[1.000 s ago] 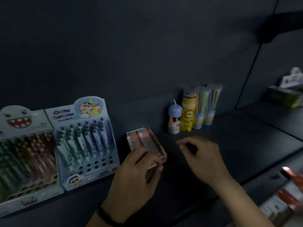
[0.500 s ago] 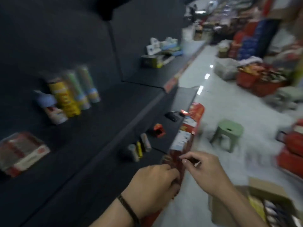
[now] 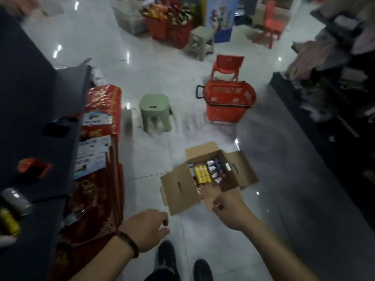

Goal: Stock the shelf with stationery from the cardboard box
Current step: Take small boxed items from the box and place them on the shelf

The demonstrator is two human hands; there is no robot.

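1. The box (image 3: 179, 189) sits on the floor (image 3: 294, 179) with all four flaps open, in front of the person's shoes (image 3: 166, 255).
2. Inside it lie yellow tubes (image 3: 202, 175) side by side, with darker packs (image 3: 216, 169) just beside them on the right; the blur hides any finer detail.
3. The right hand (image 3: 229, 212) hangs over the box's near flap. Its fingers (image 3: 216, 204) curl downward behind the back of the hand, and I cannot tell whether they hold anything.
4. The left hand (image 3: 147, 230), with a dark bracelet (image 3: 128, 243) at the wrist, hovers above the floor to the left of the box, apart from it. Its fingers (image 3: 165, 220) are loosely curled and hold nothing.
5. The dark shelf (image 3: 30, 98) runs along the left edge. A grey cylinder (image 3: 15, 200) and a yellow one (image 3: 8, 223) lie on it at the lower left, and an orange item (image 3: 33, 167) lies a little further along.
6. Red wrapped packs (image 3: 99, 199) lean against the shelf's front.
7. Beyond the box stand a green stool (image 3: 155, 110) and a red basket (image 3: 228, 103), well apart from each other.
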